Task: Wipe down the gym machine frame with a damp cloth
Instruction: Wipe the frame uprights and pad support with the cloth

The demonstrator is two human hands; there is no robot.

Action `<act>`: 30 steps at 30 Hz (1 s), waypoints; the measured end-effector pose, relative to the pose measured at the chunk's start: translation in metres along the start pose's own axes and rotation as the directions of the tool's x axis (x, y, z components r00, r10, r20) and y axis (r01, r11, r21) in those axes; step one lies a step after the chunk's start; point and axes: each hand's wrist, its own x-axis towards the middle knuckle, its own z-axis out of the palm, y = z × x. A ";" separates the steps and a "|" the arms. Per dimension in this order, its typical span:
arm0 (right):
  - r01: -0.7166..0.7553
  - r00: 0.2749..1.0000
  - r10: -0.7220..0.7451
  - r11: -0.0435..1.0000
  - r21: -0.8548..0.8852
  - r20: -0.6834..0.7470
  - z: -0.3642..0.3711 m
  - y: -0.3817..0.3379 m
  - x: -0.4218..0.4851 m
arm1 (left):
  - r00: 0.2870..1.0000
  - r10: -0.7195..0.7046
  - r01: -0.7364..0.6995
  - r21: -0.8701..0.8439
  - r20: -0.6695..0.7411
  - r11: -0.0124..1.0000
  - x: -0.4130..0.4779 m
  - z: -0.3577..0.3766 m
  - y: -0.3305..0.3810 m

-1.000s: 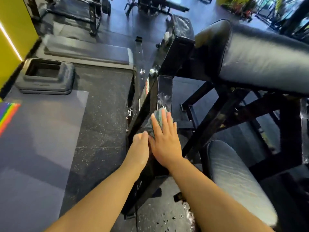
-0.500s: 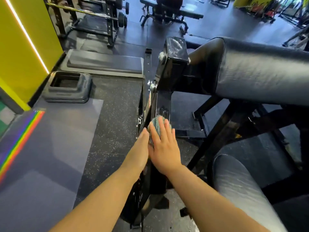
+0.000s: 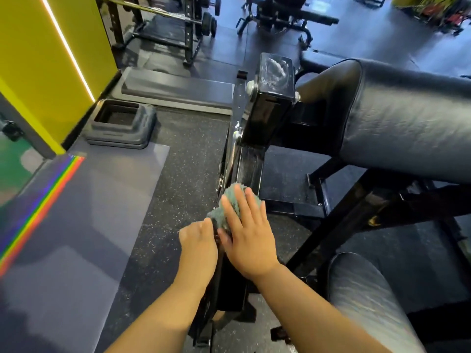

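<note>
Since a second ago the view has lifted, showing more of the far floor, and both hands stay together on the frame (image 3: 248,169). The right hand (image 3: 251,240) lies flat, fingers spread, pressing the cloth (image 3: 221,214) onto the beam. Touching its left side, the left hand (image 3: 198,240) curls at the beam's edge by the cloth's lower corner; what it grips I cannot tell. Beyond and right of the hands sits the pad (image 3: 407,118), and far off stands a rack (image 3: 188,29).

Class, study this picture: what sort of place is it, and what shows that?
Most likely a gym: a black steel barbell rack with weight plates, a black padded vinyl roller, and speckled black rubber flooring.
</note>
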 end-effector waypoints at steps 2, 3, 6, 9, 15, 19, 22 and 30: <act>-0.061 0.998 0.061 0.998 -0.010 -0.030 -0.002 0.011 0.038 | 0.999 0.021 -0.024 -0.085 -0.035 0.996 -0.002 0.006 0.015; -0.085 0.996 0.084 0.996 -0.036 -0.040 -0.003 0.014 0.049 | 0.999 0.019 -0.022 -0.110 -0.033 0.994 -0.001 0.007 0.024; -0.110 0.991 0.107 0.993 -0.037 -0.078 0.000 0.012 0.039 | 0.992 0.052 -0.033 -0.160 0.115 0.986 -0.005 0.015 0.028; -0.111 0.994 0.111 0.994 -0.004 -0.013 0.004 -0.010 -0.023 | 0.962 0.004 0.056 -0.208 0.275 0.977 -0.020 0.014 0.021; -0.246 0.965 0.249 0.968 0.049 -0.079 -0.002 -0.002 0.040 | 0.956 -0.075 0.150 -0.255 0.284 0.955 0.008 0.008 0.010; -0.309 0.944 0.306 0.951 -0.008 -0.127 -0.001 0.006 0.068 | 0.979 -0.075 0.118 -0.233 0.189 0.965 0.033 0.009 0.029; -0.227 0.972 0.226 0.974 -0.012 -0.069 0.006 -0.011 0.012 | 0.979 -0.060 0.099 -0.196 0.197 0.976 0.038 0.000 0.032; -0.246 0.968 0.248 0.968 0.050 -0.042 -0.003 -0.017 0.015 | 0.951 -0.103 0.130 -0.076 0.292 0.989 0.026 -0.015 0.027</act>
